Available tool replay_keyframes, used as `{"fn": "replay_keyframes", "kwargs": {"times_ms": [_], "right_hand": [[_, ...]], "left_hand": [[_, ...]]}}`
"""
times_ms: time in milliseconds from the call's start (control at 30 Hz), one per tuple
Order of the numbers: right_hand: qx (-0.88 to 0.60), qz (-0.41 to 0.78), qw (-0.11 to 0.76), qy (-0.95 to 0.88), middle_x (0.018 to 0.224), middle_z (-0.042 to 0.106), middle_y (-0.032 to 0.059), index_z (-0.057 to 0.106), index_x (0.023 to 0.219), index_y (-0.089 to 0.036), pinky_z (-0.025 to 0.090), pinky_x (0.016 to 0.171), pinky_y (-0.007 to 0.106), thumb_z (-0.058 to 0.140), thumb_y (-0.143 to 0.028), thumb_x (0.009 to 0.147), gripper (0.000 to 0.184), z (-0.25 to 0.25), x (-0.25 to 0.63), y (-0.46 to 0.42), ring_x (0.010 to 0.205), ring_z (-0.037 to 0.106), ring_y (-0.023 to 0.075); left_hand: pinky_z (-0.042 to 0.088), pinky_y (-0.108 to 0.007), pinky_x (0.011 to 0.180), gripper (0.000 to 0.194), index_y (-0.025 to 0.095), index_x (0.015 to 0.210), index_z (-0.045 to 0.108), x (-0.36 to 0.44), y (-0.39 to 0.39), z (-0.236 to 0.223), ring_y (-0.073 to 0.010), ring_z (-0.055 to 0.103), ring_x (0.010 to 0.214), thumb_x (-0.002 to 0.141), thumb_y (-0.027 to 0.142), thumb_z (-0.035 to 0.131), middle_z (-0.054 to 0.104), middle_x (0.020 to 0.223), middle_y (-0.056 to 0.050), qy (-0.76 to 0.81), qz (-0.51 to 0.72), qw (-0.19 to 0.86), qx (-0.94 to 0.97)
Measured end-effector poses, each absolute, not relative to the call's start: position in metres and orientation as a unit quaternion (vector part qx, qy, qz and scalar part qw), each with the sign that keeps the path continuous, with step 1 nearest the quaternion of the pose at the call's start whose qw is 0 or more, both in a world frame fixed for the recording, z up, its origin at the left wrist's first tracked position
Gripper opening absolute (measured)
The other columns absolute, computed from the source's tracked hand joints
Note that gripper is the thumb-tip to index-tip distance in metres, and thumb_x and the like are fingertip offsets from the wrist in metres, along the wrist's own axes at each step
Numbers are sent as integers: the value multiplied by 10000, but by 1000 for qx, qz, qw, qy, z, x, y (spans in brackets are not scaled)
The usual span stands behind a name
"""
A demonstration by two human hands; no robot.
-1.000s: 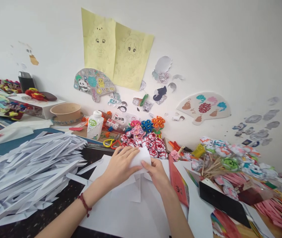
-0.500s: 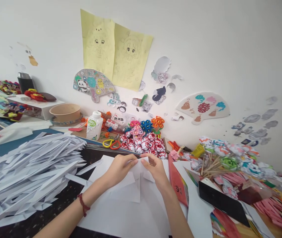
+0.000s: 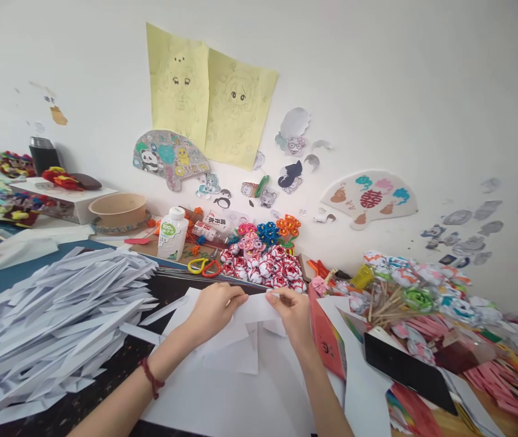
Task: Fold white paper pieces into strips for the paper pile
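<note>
A small piece of white paper [image 3: 255, 307] is stretched between my hands above the work surface. My left hand [image 3: 219, 308] pinches its left end, thumb against fingers. At the other end, my right hand [image 3: 291, 311] is closed on the paper's upper right corner. Other white paper pieces [image 3: 235, 355] lie under my hands on a large white sheet [image 3: 231, 403]. To the left spreads a big heap of folded white paper strips [image 3: 62, 321].
Behind my hands are scissors [image 3: 204, 266], red-and-white flowers [image 3: 270, 267] and a white bottle [image 3: 172, 235]. A red packet [image 3: 327, 334] and a black phone [image 3: 408, 371] lie at right, near wooden sticks [image 3: 384, 303]. A beige bowl [image 3: 118, 209] stands back left.
My hands have moved apart, the right one to the right, so more of the white paper shows between them. Both hands still grip it. The view has shifted slightly.
</note>
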State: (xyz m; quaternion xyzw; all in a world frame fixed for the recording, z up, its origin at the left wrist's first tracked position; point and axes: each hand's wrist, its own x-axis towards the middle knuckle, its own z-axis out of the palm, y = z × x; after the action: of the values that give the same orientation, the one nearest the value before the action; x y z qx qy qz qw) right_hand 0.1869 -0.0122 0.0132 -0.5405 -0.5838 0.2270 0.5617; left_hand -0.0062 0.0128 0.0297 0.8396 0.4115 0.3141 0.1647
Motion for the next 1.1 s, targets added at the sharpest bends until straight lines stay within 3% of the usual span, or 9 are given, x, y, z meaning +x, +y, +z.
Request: {"fn": "replay_keyframes", "kwargs": {"times_ms": [167,333,500,900,1100], "right_hand": [[-497,201,499,-681,676,669,33,695,698,-164,424,587,252,640,-246,755,113,15,180,-15,628,578,164],[-469,196,491,-708,682,669,37,685,705,-160,417,585,248,612,-241,789,138,19,175,-19,640,581,162],[-479,106,494,-718,634,634,30,674,692,-157,390,566,254,569,-203,812,166,22,165,-26,592,545,150],[-506,-12,604,-616,680,656,31,679,710,-162,430,627,266,602,-209,787,119,33,187,-33,654,582,165],[-544,71,639,-539,692,659,49,672,716,-143,446,604,281,630,-302,757,170,30,200,-27,651,583,187]], "left_hand": [[340,-266,695,229,219,823,650,3,6,26,-163,542,674,869,282,435,651,699,-15,385,314,163,852],[343,-247,654,216,202,764,605,9,3,22,-136,522,603,858,273,423,614,643,9,384,326,195,841],[306,-208,542,154,185,688,532,10,0,24,-107,483,536,805,207,435,542,572,34,401,326,226,826],[285,-215,528,120,185,643,524,2,12,19,-113,474,543,735,167,449,538,572,25,440,335,213,806],[349,-225,586,214,189,750,557,-1,13,30,-135,511,615,848,293,397,597,669,4,442,406,232,765]]}}
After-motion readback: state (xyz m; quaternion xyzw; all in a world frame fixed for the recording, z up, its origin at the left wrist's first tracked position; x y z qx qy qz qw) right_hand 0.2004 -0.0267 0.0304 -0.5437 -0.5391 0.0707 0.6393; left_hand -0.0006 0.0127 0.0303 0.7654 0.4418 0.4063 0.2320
